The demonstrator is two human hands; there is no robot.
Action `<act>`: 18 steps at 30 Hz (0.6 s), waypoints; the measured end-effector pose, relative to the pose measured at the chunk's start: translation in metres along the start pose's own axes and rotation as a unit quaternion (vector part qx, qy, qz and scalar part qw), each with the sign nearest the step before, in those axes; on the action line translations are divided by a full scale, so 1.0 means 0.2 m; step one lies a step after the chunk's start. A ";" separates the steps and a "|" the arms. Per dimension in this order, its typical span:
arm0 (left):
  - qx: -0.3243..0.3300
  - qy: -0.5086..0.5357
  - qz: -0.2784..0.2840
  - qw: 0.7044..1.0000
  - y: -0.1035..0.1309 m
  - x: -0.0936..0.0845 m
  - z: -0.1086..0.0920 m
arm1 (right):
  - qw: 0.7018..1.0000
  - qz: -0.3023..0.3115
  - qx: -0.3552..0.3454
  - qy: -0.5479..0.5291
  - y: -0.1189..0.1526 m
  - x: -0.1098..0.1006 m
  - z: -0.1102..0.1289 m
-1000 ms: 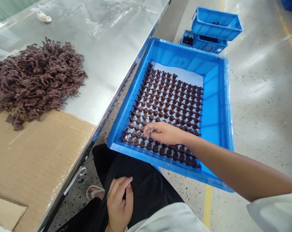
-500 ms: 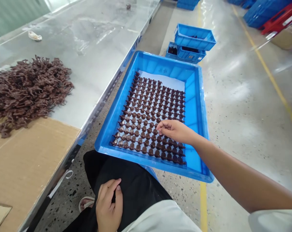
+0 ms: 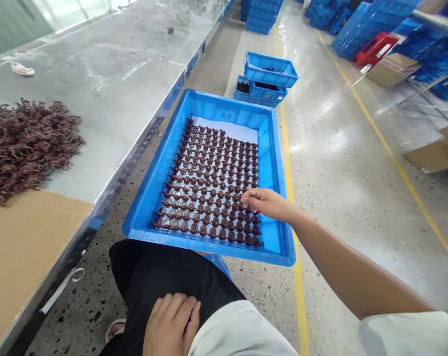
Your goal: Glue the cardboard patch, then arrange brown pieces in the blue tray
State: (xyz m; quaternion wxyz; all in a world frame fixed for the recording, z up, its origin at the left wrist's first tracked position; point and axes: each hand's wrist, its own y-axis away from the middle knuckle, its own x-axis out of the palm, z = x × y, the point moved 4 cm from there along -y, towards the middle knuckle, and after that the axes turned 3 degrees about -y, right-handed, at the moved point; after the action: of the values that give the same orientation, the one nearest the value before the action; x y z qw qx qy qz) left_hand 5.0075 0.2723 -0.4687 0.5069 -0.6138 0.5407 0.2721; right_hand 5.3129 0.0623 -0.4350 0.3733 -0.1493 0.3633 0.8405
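A blue plastic tray stands in front of my knees, lined with white paper. Rows of small dark-brown parts with round, shiny discs cover most of the paper. Above the right side of these rows is my right hand, its thumb and fingertips drawn together. Whatever they may pinch is too small or hidden to make out. My left hand rests on my black-clothed thigh, fingers lying over the fabric, holding nothing.
On the metal table at left lie a heap of brown twisted parts and a cardboard sheet. Blue crates with dark parts stand beyond the tray. A red stool and cardboard boxes are farther right.
The view has swung right, so tray and table appear farther left. My right hand sits nearer the tray's right side. On my thigh, the left hand's fingers have come closer together.
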 end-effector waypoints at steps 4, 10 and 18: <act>-0.004 -0.022 0.019 1.000 0.00 0.00 -0.05 | 1.000 0.015 0.011 0.012 0.01 0.02 -0.07; -0.035 -0.025 0.035 0.998 0.00 0.01 -0.08 | 0.993 0.078 0.028 0.089 0.05 0.10 -0.10; -0.080 0.068 -0.025 0.994 0.02 0.01 -0.04 | 0.983 0.115 0.000 0.145 0.08 0.18 -0.09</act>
State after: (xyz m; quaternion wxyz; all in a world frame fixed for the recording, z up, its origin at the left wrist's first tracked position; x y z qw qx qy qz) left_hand 5.0031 0.2655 -0.4683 0.4249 -0.6824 0.5353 0.2593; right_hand 5.2767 0.0608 -0.4582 0.2179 -0.2269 0.4279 0.8473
